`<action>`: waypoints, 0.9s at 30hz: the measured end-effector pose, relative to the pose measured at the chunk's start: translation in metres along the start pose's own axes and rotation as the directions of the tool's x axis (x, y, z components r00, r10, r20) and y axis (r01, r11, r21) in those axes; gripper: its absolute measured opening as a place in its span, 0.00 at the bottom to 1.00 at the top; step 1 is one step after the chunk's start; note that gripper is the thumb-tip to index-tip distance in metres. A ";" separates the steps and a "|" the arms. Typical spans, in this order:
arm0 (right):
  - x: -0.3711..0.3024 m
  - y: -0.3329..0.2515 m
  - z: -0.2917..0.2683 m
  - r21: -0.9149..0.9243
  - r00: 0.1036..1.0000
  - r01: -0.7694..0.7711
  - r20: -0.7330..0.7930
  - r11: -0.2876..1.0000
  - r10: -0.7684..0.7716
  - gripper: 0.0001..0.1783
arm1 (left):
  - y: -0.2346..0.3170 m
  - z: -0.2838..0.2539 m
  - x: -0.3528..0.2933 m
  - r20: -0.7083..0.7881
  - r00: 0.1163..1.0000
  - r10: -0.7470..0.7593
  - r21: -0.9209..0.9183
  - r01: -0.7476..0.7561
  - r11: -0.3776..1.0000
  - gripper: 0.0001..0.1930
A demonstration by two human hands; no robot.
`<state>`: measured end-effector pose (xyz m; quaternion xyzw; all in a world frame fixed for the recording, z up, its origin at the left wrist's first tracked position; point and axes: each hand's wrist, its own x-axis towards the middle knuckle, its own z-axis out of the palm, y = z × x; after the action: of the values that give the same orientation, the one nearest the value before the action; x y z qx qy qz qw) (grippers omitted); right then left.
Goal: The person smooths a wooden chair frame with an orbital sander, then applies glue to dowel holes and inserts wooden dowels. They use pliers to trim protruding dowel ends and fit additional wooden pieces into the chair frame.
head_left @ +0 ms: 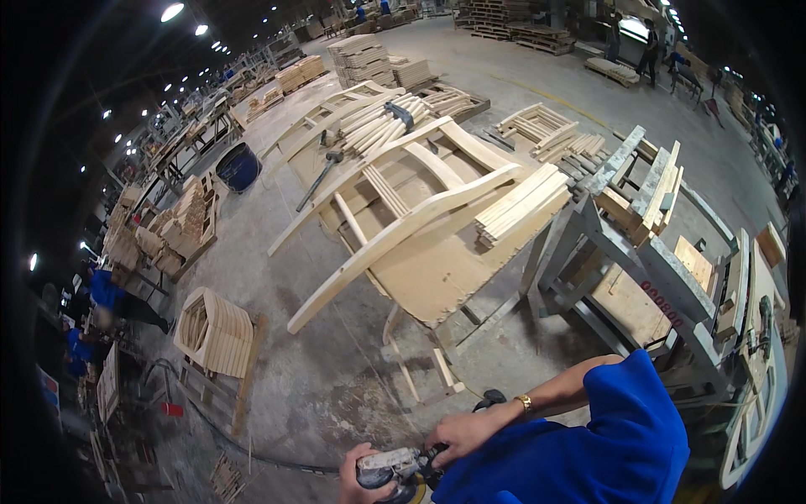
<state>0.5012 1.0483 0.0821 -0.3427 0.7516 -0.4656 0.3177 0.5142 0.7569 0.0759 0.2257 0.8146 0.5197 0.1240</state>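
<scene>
1. Curling around the rounded head of a power tool (393, 459), the left hand (363, 480) probably steadies it, low in the head view, close to the blue-clad body.
2. Bent fingers of the right hand (467, 433) meet the tool's other end; how tightly they close, I cannot tell.
3. Ahead, a chair frame (366, 249) lies across a counter (437, 286), its long posts overhanging, perhaps for easy access; loose slats (522, 202) sit grouped beside it.
4. Standing on the floor, a blue bin (238, 170) has contents too dark to tell.
</scene>
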 end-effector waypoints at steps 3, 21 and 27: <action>0.056 -0.017 0.013 0.040 0.999 -0.046 0.015 0.998 0.045 0.22 | -0.042 -0.048 -0.006 -0.003 0.997 0.078 -0.009 -0.078 0.997 0.44; 0.371 -0.052 0.020 -0.002 1.000 0.011 -0.028 1.000 -0.011 0.24 | -0.148 -0.314 0.004 -0.003 0.944 -0.330 -0.224 0.321 0.920 0.37; 0.433 0.001 -0.047 0.132 0.964 -0.173 -0.181 0.976 0.195 0.33 | -0.206 -0.370 0.121 0.104 0.990 -0.097 0.068 0.091 0.994 0.40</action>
<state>0.2199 0.7199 0.0300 -0.2057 0.7793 -0.5076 0.3044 0.1985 0.4506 0.0529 0.2182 0.8325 0.4747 0.1846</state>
